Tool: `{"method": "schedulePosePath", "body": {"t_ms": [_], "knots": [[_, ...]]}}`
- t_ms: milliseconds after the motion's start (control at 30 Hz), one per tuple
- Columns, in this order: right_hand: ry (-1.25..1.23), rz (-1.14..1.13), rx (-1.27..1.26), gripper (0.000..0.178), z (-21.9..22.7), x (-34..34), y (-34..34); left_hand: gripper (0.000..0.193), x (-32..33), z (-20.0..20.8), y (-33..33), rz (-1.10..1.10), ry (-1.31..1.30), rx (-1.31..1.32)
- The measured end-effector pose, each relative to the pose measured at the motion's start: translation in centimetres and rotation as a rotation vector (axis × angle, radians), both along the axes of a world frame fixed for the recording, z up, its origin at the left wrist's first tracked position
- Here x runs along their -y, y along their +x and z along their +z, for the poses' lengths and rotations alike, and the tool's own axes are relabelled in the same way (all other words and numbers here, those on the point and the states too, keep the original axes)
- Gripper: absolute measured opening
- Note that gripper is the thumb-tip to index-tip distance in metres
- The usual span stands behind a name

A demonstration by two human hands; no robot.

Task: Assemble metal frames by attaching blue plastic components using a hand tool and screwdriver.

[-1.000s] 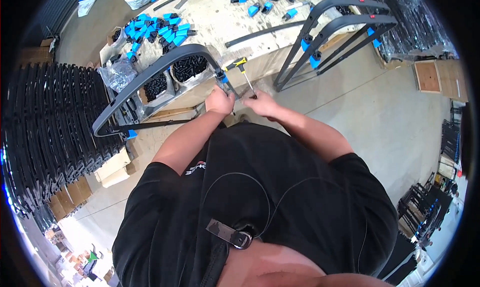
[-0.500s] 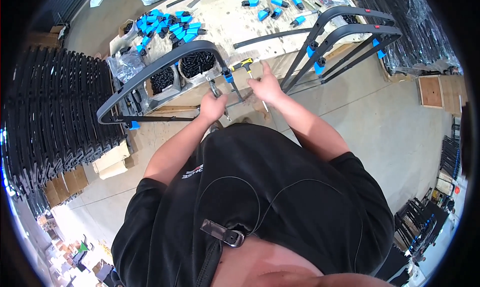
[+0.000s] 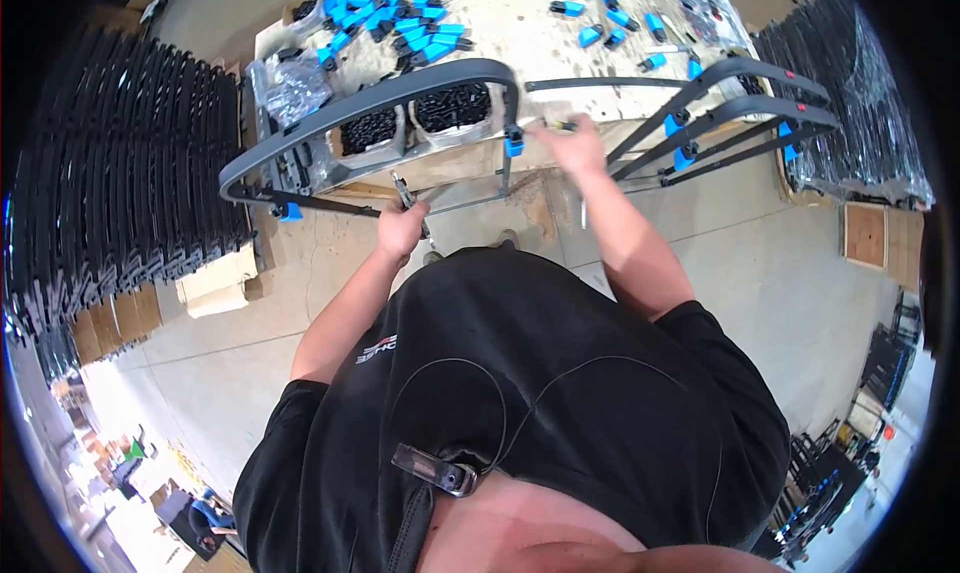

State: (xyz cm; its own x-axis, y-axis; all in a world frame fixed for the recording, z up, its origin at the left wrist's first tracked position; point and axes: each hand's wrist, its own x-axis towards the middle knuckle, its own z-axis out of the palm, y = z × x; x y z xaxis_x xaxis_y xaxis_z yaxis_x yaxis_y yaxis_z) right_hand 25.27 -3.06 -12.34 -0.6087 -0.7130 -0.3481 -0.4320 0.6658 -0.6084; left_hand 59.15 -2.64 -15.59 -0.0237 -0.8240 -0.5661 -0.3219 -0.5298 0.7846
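Observation:
My left hand [image 3: 401, 231] is closed around a slim silver metal hand tool [image 3: 403, 190], whose exact kind I cannot make out; its ends show above and below the fist. My right hand [image 3: 578, 153] grips a T-handle hex key [image 3: 569, 127]. Only a bit of its yellow and black handle shows, and its thin shaft points down below the hand. Fingers of that hand reach left toward a blue clamp [image 3: 514, 145] on the leg of a curved black tube frame [image 3: 380, 95]. Whether they touch it I cannot tell. The frame leans against the workbench [image 3: 545, 128].
Bins of small black parts [image 3: 452, 110] stand at the bench's front edge, behind the frame. Blue-and-black fittings [image 3: 385, 23] lie piled on the bench. Two more curved frames [image 3: 745, 101] lean at the right. Stacked black frames [image 3: 130, 163] rise at the left.
My right hand has moved right and up with the T-handle hex key, fingers now stretched toward the clamp. My left hand has dropped slightly left with its tool. The whole view has shifted.

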Motion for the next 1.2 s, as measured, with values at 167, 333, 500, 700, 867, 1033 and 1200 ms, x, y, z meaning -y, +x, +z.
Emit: {"method": "schedulePosePath", "body": {"t_ms": [167,333,500,700,867,1033,1200], "knots": [[0.013,-0.046,0.248,0.073,-3.1,-4.2,-1.9,0.029,1.4,-0.6,5.0,-0.060,-0.040,-0.068],[0.108,0.151,0.780,0.078,-1.4,-5.4,7.3,0.043,3.8,2.8,5.4,-0.299,-0.120,-0.001],[-0.139,0.068,0.982,0.053,1.1,0.7,18.8,0.050,3.1,6.2,2.3,-0.749,-0.320,-0.017],[-0.113,0.426,0.290,0.065,-0.3,-0.7,16.7,0.051,3.7,3.6,8.3,-0.778,-0.354,-0.039],[0.225,0.079,0.356,0.073,-4.2,-7.0,9.3,0.045,2.6,-3.4,18.7,-0.524,0.004,0.139],[0.088,-0.149,0.292,0.080,-2.6,-3.2,2.9,0.038,-1.9,-13.2,29.1,-0.480,0.157,0.169],[-0.341,-0.150,0.419,0.075,-7.5,6.8,-3.4,0.038,-1.9,-13.6,27.0,-0.406,0.158,0.254]]}}
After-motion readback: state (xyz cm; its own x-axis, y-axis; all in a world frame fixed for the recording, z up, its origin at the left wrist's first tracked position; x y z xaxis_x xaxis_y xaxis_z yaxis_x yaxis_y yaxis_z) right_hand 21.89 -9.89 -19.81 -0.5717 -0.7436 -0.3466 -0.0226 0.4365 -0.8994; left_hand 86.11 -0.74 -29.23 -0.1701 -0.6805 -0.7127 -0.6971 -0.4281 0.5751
